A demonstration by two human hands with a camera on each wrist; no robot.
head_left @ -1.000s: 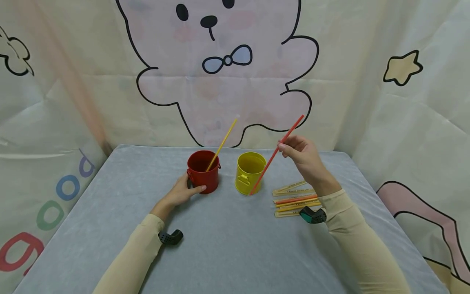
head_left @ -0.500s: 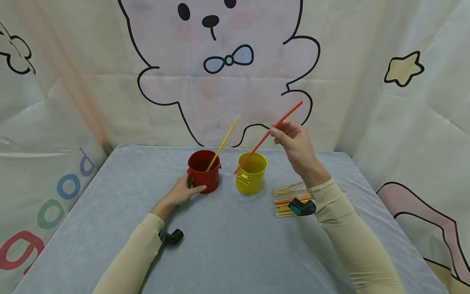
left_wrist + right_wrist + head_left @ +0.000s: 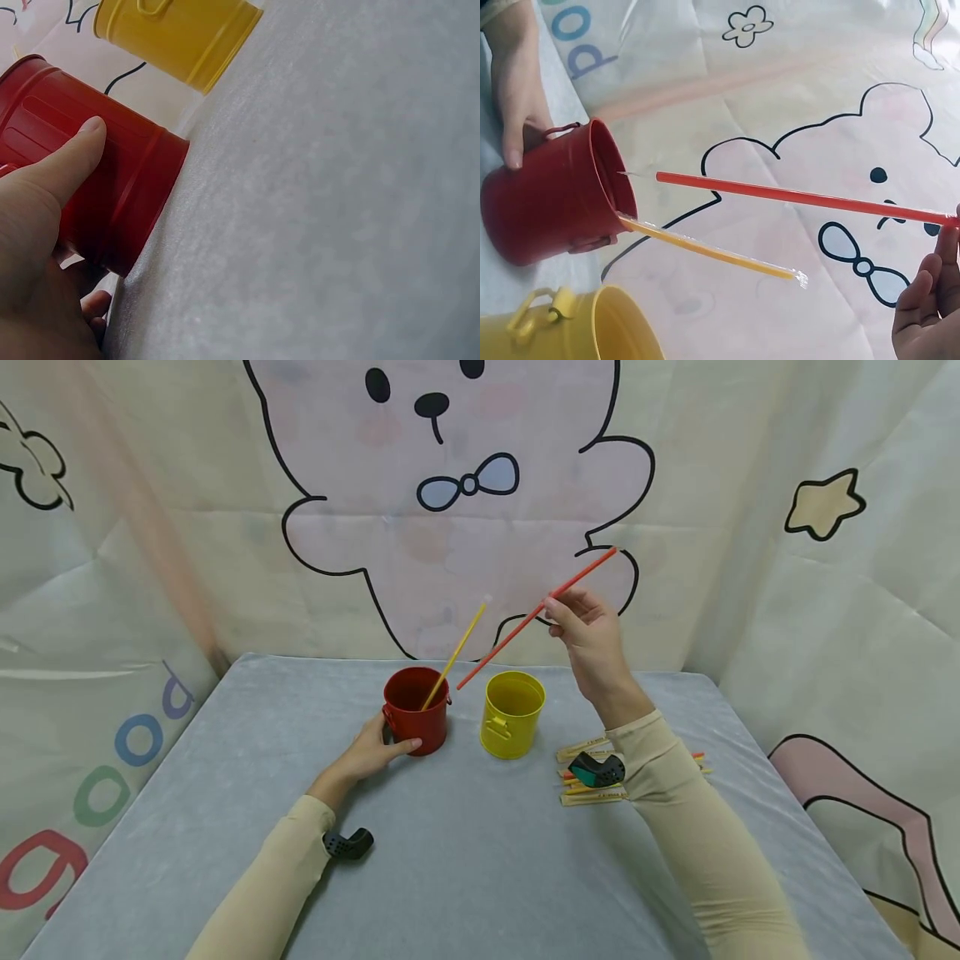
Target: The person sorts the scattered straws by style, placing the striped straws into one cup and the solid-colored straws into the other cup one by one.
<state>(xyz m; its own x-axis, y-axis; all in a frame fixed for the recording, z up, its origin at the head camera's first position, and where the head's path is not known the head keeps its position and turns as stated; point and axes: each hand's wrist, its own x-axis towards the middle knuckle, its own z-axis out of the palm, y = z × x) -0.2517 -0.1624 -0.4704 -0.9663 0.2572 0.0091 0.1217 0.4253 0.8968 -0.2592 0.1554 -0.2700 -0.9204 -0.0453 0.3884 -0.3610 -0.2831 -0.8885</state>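
Observation:
My left hand point(image 3: 365, 753) grips a small red bucket point(image 3: 423, 727) low on its side, thumb across the front and fingers behind; the bucket stands upright on the table. A yellow drinking straw point(image 3: 720, 253) in a clear wrapper leans out of the bucket's mouth. Between thumb and fingertips, my right hand point(image 3: 592, 643) pinches a red drinking straw point(image 3: 510, 637), tilted in the air. In the right wrist view its lower end, with a thin wrapper tip, points at the red bucket's opening, apart from the rim. A small yellow bucket point(image 3: 512, 727) stands right of the red one.
Several wrapped straws point(image 3: 592, 797), red, yellow and pale, lie in a pile at the right, partly hidden under my right forearm. A grey-blue cloth point(image 3: 465, 860) covers the table. Printed curtains point(image 3: 187, 585) hang behind and at both sides.
My right hand has moved left and up with the red straw, whose lower end passed over the yellow bucket to beside the red one. The left hand has stayed put.

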